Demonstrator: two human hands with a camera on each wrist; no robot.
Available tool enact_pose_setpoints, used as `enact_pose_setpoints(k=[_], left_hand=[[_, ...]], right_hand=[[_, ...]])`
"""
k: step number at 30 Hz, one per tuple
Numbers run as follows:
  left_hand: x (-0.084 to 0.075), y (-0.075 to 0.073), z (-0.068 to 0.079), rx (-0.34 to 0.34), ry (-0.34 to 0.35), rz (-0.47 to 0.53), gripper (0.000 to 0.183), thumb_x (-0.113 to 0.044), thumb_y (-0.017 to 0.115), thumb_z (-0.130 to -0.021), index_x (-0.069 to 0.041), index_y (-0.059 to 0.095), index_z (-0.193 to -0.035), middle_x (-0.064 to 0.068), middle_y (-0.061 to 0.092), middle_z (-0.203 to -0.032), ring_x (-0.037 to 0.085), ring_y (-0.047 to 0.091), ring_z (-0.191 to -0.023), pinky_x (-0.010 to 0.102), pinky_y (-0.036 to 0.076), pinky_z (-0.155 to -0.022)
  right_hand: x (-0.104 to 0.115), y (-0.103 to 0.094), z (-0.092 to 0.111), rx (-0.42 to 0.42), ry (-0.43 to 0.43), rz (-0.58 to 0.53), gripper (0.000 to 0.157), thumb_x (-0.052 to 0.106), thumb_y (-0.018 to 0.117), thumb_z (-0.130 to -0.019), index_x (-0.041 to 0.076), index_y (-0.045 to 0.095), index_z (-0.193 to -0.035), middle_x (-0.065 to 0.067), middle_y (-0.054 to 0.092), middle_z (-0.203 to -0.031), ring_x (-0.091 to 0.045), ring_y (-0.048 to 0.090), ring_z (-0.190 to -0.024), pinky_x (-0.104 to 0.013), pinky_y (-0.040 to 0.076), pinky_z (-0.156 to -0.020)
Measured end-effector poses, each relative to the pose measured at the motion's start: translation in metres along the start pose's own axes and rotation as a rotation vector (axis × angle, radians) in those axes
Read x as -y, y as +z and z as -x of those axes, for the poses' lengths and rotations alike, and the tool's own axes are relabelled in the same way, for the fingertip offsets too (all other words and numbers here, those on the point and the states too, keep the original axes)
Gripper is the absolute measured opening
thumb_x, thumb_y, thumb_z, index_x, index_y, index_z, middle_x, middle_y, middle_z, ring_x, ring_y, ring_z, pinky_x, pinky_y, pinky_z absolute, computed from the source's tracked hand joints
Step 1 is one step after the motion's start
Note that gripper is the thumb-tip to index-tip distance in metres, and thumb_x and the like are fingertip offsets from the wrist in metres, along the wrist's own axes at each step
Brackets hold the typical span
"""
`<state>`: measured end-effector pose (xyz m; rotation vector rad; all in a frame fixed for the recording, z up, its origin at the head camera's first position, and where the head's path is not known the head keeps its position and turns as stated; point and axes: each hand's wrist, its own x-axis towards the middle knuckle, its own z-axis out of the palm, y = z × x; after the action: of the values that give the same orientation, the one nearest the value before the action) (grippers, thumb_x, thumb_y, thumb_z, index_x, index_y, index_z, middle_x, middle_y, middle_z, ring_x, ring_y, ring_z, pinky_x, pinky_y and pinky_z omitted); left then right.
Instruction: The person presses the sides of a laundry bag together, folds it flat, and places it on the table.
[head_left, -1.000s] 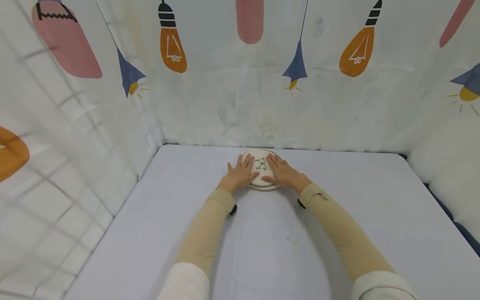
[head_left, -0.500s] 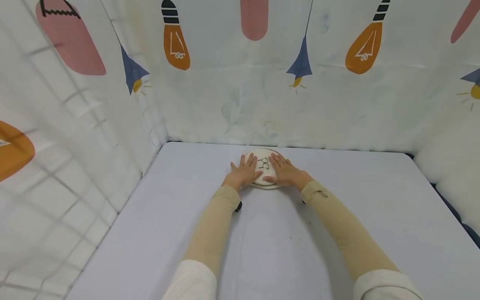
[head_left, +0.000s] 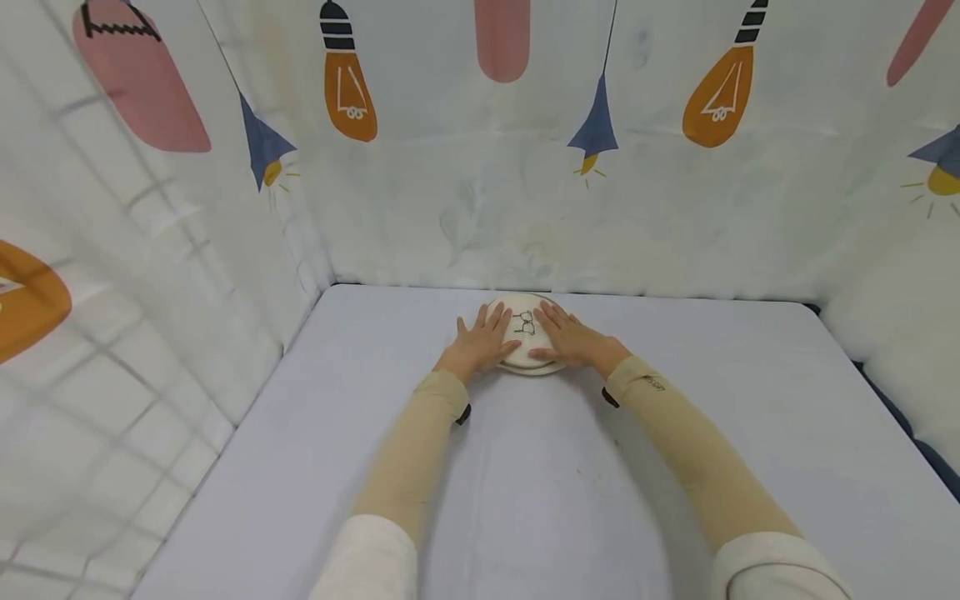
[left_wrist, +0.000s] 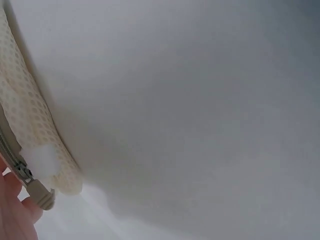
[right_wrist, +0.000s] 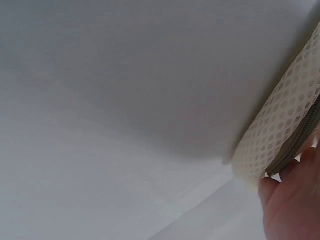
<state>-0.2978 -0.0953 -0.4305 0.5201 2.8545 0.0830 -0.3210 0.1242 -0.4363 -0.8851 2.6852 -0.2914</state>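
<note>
A round, cream mesh laundry bag [head_left: 522, 343] lies flat near the table's far edge, with a small dark line drawing on its top. My left hand [head_left: 476, 343] rests on its left side, fingers spread and straight. On the right side rests my right hand [head_left: 576, 340], also with extended fingers. The left wrist view shows the bag's mesh side wall [left_wrist: 32, 115] and a zip pull [left_wrist: 39, 194] beside the fingers. In the right wrist view a dark zip [right_wrist: 300, 137] runs along the edge by the hand [right_wrist: 295, 200].
The white-covered table [head_left: 360, 400] spreads out around the bag. Behind it hangs a pale curtain [head_left: 420, 208] printed with bulbs and lamps. Another curtain with grid-like shadows [head_left: 135, 333] borders the left side.
Both hands stay on the bag with almost the same pose. The head view shifts slightly; no clear movement of the bag on the table shows.
</note>
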Motion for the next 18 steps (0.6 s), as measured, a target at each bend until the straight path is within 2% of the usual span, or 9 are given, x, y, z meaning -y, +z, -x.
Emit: enact_pose_setpoints(k=[6,11,18], left_hand=[[0.0031,-0.0066,0.0070,-0.005,0.037,0.006,0.082,-0.060,0.031,-0.107,-0.012,-0.001,-0.166,0.007,-0.006,-0.171,0.033,-0.003,-0.156,0.069,0.009,-0.118],[0.0025,-0.0049,0.0076,-0.009,0.023,0.025,0.089,-0.061,0.038,-0.105,-0.008,0.000,-0.165,0.009,-0.005,-0.171,0.034,-0.003,-0.156,0.067,0.009,-0.119],[-0.0026,-0.0003,0.0102,0.011,-0.008,0.034,0.095,-0.063,0.044,-0.103,-0.003,0.002,-0.164,0.013,-0.002,-0.171,0.036,-0.001,-0.156,0.065,0.009,-0.119]], right_hand=[[-0.0030,-0.0043,0.0097,-0.019,0.001,-0.036,0.091,0.049,0.046,-0.108,-0.006,-0.005,-0.160,-0.022,-0.010,-0.168,-0.039,-0.007,-0.154,-0.054,0.004,-0.123],[-0.0053,-0.0058,0.0118,-0.030,0.002,-0.122,0.086,0.043,0.042,-0.111,-0.010,-0.006,-0.158,-0.026,-0.009,-0.167,-0.042,-0.009,-0.153,-0.054,0.002,-0.123],[-0.0004,-0.0027,0.0102,0.036,0.026,-0.113,0.095,0.048,0.048,-0.108,-0.013,-0.008,-0.157,-0.029,-0.011,-0.165,-0.043,-0.011,-0.153,-0.055,0.002,-0.123]])
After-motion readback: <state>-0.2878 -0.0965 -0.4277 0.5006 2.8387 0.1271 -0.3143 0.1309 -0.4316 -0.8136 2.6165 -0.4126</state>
